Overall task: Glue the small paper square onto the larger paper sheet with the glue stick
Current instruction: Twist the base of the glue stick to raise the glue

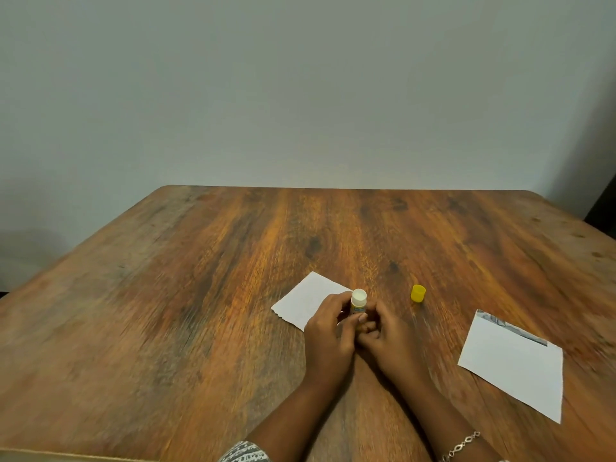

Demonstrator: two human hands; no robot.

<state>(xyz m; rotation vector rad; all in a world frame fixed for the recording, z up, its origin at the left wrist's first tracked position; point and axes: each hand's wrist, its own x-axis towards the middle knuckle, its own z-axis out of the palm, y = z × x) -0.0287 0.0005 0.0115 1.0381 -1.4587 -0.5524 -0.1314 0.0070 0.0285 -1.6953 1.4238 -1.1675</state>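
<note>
Wood-grain table (186, 295) carries everything, and a pale wall stands behind it. Left of the hands lies the small paper square (308, 300), flat on the wood with one ragged edge toward the person; its near corner is hidden under the left hand (328, 338). That hand is curled round the barrel of the glue stick (358, 303), thumb across the front, and holds it upright just above the paper's right corner. The white top of the stick faces up and is uncapped. The right hand (388, 338) meets it from the other side, its fingertips bent in and pinching the lower end of the stick, where the twist base would be. A chain bracelet (461, 445) sits on that wrist. Further right, the yellow cap (418, 292) stands on the table by itself, apart from both hands. At the far right lies the larger paper sheet (513, 365), flat, with a printed strip along its far edge, well apart from the small square.

The step in hand looks like readying the stick, probably winding the glue up out of the barrel. No glue shows on either paper. The next move calls for freeing one hand to steady the small square while the other turns the stick over and rubs it across the paper.
</note>
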